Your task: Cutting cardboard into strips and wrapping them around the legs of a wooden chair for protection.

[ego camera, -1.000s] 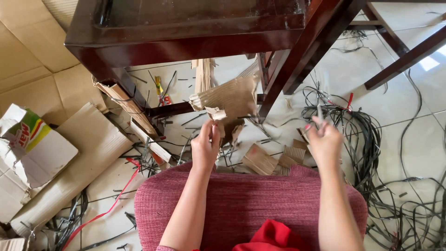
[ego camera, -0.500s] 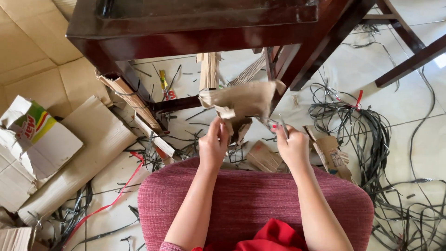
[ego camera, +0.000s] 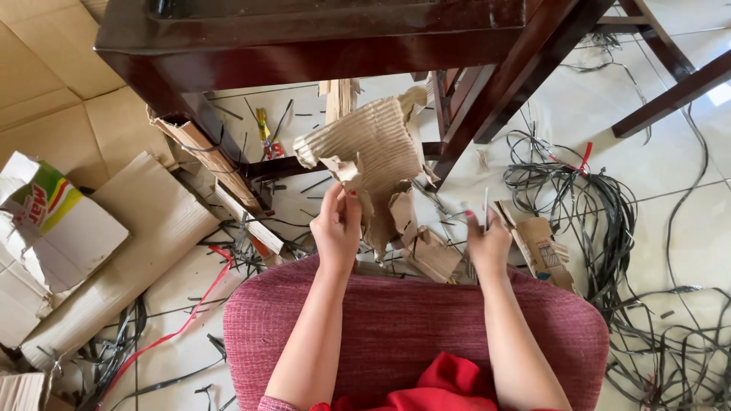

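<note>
Torn, ribbed brown cardboard piece (ego camera: 373, 164), ragged-edged, in left hand (ego camera: 337, 228)

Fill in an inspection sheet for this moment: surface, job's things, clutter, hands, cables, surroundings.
Surface: pale tiled floor, partly covered.
Job's things: torn brown corrugated cardboard piece, held up; thin light strip, upright.
Clutter: cardboard scraps, flattened cardboard sheets, printed white box flap.
Hands: left hand grips the cardboard; right hand pinches the strip.
Cables: tangled dark strands, red strand.
Surroundings: dark wooden table frame, pink woven cushion.
</note>
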